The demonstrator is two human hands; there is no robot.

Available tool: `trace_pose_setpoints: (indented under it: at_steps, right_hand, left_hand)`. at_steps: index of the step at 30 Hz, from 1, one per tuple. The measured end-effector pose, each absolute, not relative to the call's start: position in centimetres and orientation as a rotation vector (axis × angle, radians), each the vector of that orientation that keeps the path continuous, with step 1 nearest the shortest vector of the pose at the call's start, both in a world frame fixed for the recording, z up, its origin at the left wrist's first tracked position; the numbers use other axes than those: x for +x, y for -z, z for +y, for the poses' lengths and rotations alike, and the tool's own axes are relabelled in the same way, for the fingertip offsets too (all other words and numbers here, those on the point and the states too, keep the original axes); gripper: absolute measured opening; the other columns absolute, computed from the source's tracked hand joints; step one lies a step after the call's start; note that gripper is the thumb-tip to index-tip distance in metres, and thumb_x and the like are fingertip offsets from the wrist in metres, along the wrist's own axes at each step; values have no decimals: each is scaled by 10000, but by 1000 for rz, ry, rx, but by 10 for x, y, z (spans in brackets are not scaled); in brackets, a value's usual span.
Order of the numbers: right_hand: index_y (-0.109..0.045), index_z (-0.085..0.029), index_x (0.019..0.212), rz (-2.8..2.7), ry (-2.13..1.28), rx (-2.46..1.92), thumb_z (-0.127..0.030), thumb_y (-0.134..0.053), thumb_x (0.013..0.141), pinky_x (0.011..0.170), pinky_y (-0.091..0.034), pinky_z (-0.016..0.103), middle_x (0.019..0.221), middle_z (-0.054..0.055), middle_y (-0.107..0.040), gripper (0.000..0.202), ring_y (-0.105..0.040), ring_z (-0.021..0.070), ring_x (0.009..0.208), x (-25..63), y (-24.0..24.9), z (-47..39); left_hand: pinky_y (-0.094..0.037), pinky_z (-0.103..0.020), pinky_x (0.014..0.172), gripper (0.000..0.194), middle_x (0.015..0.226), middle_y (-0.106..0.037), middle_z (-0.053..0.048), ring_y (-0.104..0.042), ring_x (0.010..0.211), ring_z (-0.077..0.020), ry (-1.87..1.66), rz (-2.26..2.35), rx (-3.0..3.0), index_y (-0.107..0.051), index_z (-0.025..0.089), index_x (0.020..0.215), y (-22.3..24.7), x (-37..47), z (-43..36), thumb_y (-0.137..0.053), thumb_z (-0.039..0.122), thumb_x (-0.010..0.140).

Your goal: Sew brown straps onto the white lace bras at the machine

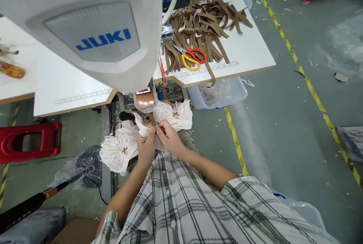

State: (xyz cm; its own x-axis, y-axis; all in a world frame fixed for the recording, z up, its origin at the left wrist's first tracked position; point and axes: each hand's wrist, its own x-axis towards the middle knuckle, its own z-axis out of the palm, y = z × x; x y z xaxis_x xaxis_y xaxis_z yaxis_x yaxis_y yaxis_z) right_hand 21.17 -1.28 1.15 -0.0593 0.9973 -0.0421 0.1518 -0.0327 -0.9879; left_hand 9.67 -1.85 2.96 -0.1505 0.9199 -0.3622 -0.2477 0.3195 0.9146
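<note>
In front of my body, my left hand (146,146) is closed, thumb pressed on a white fabric band (141,126). Beside it my right hand (170,138) pinches the same band near its edge; the fingertips of both hands almost meet. The band looks like part of a white lace bra, though its join is hidden. One white lace bra (120,149) with a small brown bow hangs to the left of my hands. Just beyond my right hand lies another lace bra (181,115), also with a brown bow. Both are below the sewing machine (121,40).
Brown fabric strips (198,25) are heaped on the white table (252,47), with red-and-yellow scissors (193,58) on them. Below the table edge stands a clear plastic bin (221,93). A red stool (31,142) is at the left. Scraps litter the green floor (272,130).
</note>
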Motion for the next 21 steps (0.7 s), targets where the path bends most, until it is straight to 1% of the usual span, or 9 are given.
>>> trace_pose_setpoints:
  at_steps: [2, 4, 6, 8, 11, 14, 16, 19, 21]
  right_hand:
    - [-538, -220, 880, -1531, -1067, -1297, -421, -529, 954, 752, -486, 332, 860, 31, -639, 214, -599, 179, 813, 230, -19, -9]
    - [-579, -216, 962, -1726, -874, -1213, -415, -611, 909, 889, -463, 390, 1029, 83, -657, 209, -594, 231, 1004, 249, -28, -2]
    - [-576, -209, 1057, -1963, -865, -1048, -397, -622, 905, 910, -452, 392, 1115, 105, -651, 245, -584, 244, 1062, 262, -36, 5]
    - [-562, -204, 1056, -2190, -1024, -905, -358, -578, 931, 765, -458, 326, 977, 67, -676, 199, -611, 198, 884, 267, -42, 10]
    - [-532, -197, 990, -2301, -1204, -884, -284, -547, 920, 576, -353, 258, 742, -12, -620, 113, -518, 128, 617, 268, -47, 11]
    - [-514, -190, 993, -2264, -1286, -887, -306, -633, 844, 566, -328, 243, 742, -24, -605, 224, -504, 113, 610, 266, -50, 6]
    - [-517, -190, 981, -2245, -1335, -893, -347, -656, 836, 577, -337, 240, 755, -18, -610, 255, -520, 115, 629, 266, -51, 2]
    - [-523, -195, 915, -2233, -1367, -903, -318, -593, 889, 570, -338, 236, 718, -23, -596, 143, -514, 109, 619, 267, -49, -5]
    - [-518, -204, 874, -2177, -1353, -934, -264, -580, 879, 555, -353, 231, 694, -33, -575, 86, -500, 99, 589, 273, -49, -7]
  left_hand:
    - [-488, -271, 833, 273, 879, -710, -36, -651, 860, -160, -1024, 1361, 942, -692, 166, 926, -35, 81, -16, -629, 431, 899]
    - [-467, -254, 731, 303, 712, -655, -8, -606, 714, -139, -797, 1303, 1192, -658, 161, 800, -43, 66, -13, -566, 416, 937]
    - [-422, -240, 635, 365, 603, -566, 16, -529, 607, -118, -600, 1217, 1374, -590, 162, 683, -54, 55, -10, -533, 404, 950]
    - [-376, -228, 572, 367, 578, -513, 30, -473, 568, -106, -469, 1177, 1467, -556, 162, 664, -64, 51, -9, -532, 398, 944]
    - [-349, -217, 541, 307, 595, -503, 37, -447, 568, -106, -368, 1156, 1480, -575, 159, 735, -76, 52, -8, -532, 389, 935]
    - [-387, -220, 599, 256, 686, -571, 18, -506, 654, -126, -324, 1098, 1477, -628, 155, 834, -82, 56, -8, -521, 363, 938]
    - [-389, -223, 614, 238, 708, -584, 14, -515, 675, -132, -286, 1090, 1487, -646, 157, 857, -84, 58, -9, -521, 343, 934]
    - [-341, -223, 564, 258, 644, -532, 28, -452, 608, -114, -201, 1096, 1497, -624, 158, 771, -85, 59, -12, -522, 337, 927]
    - [-333, -225, 558, 248, 634, -519, 33, -434, 593, -110, -200, 1099, 1468, -629, 160, 789, -84, 56, -12, -525, 337, 928]
